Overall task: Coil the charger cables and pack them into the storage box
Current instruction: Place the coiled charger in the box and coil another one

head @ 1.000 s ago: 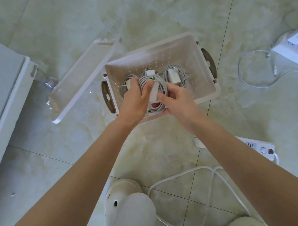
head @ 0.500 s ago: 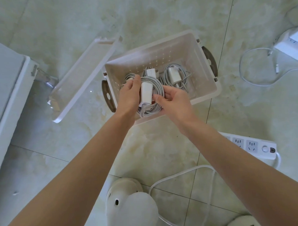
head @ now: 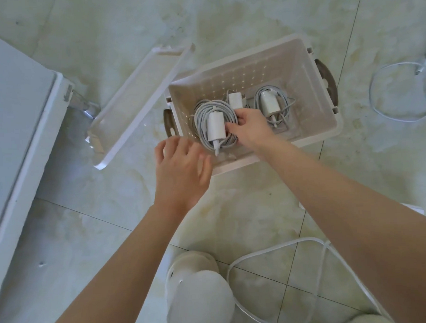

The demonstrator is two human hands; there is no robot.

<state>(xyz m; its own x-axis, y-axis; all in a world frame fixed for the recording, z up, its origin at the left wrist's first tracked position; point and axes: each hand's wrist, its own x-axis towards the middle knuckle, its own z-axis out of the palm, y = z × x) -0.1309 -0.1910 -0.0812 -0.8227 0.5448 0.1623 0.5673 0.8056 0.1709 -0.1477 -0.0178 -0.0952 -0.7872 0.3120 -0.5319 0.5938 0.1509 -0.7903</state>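
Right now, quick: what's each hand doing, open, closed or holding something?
Left hand: open, fingers spread, holding nothing.
Right hand: grip closed on the coiled grey charger cable with white adapter, inside the white perforated plastic storage box.

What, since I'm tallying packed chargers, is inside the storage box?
Three white chargers: a coiled bundle the right hand grips, an adapter behind it, a second bundle beside. The adapter's cable is mostly covered.

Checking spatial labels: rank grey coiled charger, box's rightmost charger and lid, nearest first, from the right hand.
From right hand:
1. grey coiled charger, gripped, left in box
2. rightmost charger, right in box
3. lid, on floor, leftward
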